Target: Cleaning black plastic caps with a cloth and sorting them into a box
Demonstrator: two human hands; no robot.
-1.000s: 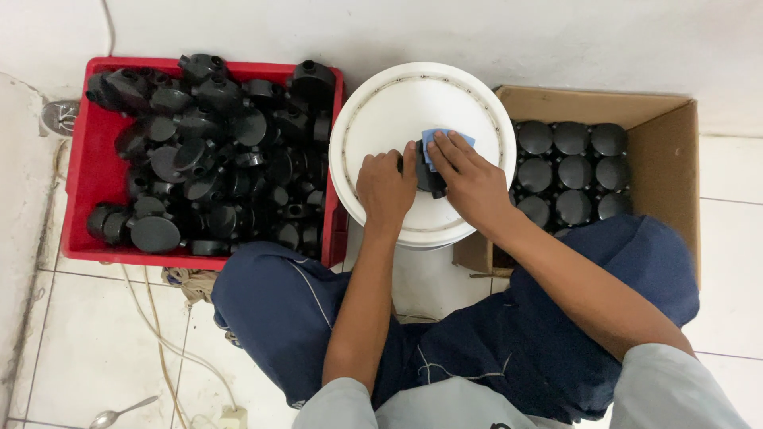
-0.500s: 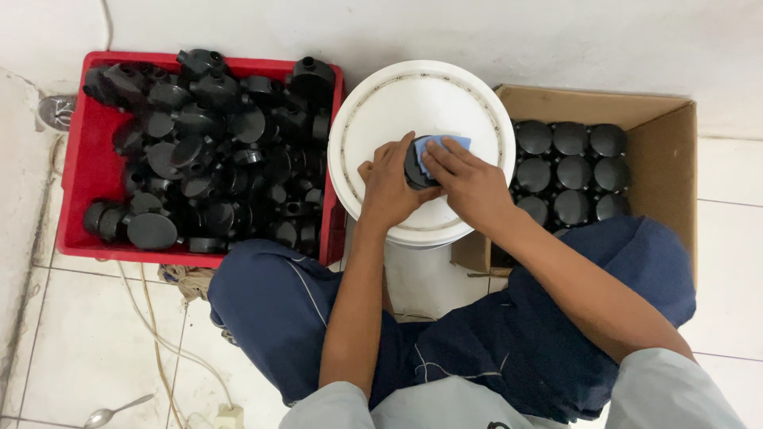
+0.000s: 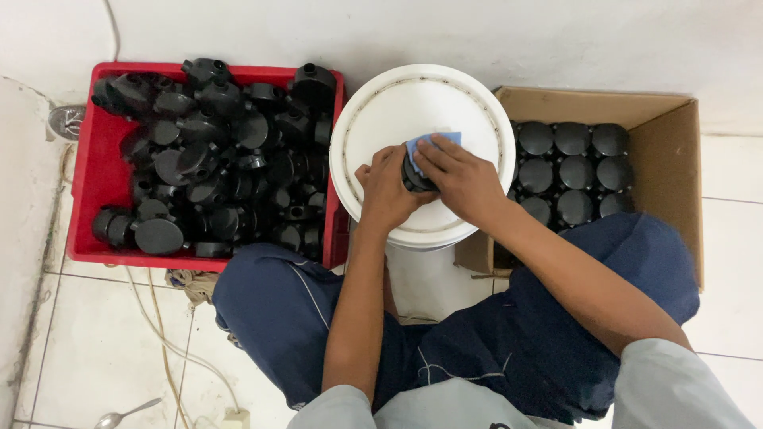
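Leftmost, a red crate (image 3: 83,171) holds loose black round parts. Centre frame, over the white bucket lid (image 3: 373,119), the left hand (image 3: 384,191) is curled tight around a black round part (image 3: 413,176); the right hand (image 3: 459,181), fingers flat, presses a blue cloth (image 3: 433,143) onto it.

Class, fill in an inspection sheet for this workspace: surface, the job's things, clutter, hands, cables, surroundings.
Surface: white bucket lid, used as a work top.
Job's things: black round fitting and blue cloth.
Clutter: red crate heaped with black fittings; cardboard box with fittings in rows; spoon on the floor.
Hands: left hand grips the fitting; right hand presses the cloth on it.
Cables: pale cord across the floor.
Surroundings: white tiled floor, white wall.
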